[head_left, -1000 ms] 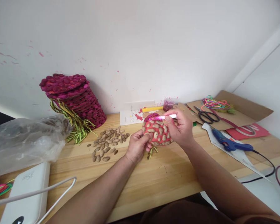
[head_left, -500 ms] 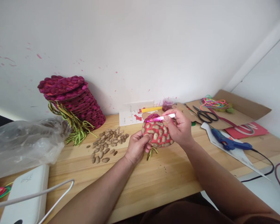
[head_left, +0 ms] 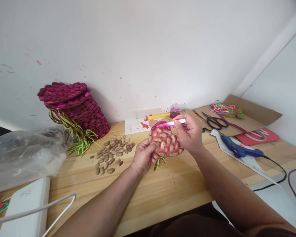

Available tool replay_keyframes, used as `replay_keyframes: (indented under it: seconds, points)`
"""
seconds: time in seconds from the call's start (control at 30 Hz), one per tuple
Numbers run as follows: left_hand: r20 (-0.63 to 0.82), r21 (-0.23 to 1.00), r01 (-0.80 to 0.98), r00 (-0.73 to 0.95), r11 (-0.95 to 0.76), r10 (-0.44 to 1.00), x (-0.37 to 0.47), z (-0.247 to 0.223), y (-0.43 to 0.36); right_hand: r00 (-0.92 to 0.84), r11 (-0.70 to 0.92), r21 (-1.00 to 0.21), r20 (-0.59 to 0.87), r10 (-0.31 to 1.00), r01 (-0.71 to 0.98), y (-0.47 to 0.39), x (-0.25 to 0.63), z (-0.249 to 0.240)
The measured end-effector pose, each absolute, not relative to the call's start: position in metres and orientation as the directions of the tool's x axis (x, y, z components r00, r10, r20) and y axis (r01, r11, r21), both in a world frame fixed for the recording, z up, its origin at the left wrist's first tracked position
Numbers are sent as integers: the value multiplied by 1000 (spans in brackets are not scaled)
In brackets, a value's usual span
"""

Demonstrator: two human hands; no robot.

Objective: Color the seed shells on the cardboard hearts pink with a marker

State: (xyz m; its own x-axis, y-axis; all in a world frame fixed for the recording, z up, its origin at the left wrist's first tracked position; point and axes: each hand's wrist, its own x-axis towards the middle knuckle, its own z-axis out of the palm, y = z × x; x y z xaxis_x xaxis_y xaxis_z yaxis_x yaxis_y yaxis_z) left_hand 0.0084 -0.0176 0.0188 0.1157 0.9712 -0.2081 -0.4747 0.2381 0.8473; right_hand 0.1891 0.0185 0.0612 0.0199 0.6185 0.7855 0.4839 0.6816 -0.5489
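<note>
My left hand (head_left: 145,154) grips the lower left edge of a round red disc (head_left: 160,140) with peanuts stuck all over its face. Green strands hang from the disc's bottom. In my right hand (head_left: 189,133) is a white-handled paintbrush (head_left: 174,123), pinched between thumb and fingers. Its pink-stained end rests at the disc's upper rim, where the peanuts are magenta. Loose peanuts (head_left: 111,151) lie on the table to the left of my hands. Behind the disc stands a small clear cup (head_left: 175,112) of dark magenta liquid.
A stack of magenta peanut-covered discs (head_left: 75,107) leans by the wall. Left are a plastic bag (head_left: 27,156) and a white power bank (head_left: 27,207) with a cable. Right are scissors (head_left: 217,122), cardboard (head_left: 255,115) and a blue glue gun (head_left: 240,149). A yellow stick (head_left: 159,116) lies on paper.
The whole view has shifted slightly. Both hands keep their hold, and the brush stays at the disc's upper rim, its tip now a little further left along it.
</note>
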Motion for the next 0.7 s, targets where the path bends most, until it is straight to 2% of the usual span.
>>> replay_keyframes:
  seconds: [0.2, 0.33, 0.53, 0.7]
  points:
    - [-211, 848, -473, 115, 240, 971, 8, 20, -17, -38, 715, -525, 793, 608, 462, 18, 189, 62]
    - [-208, 847, -474, 120, 240, 971, 9, 19, -17, 14, 683, -534, 793, 609, 499, 19, 190, 61]
    - [-203, 854, -464, 119, 235, 972, 8, 17, -17, -32, 703, -533, 785, 618, 471, 18, 188, 62]
    - [-206, 852, -466, 121, 239, 971, 8, 18, -17, 16, 683, -537, 791, 611, 495, 20, 189, 59]
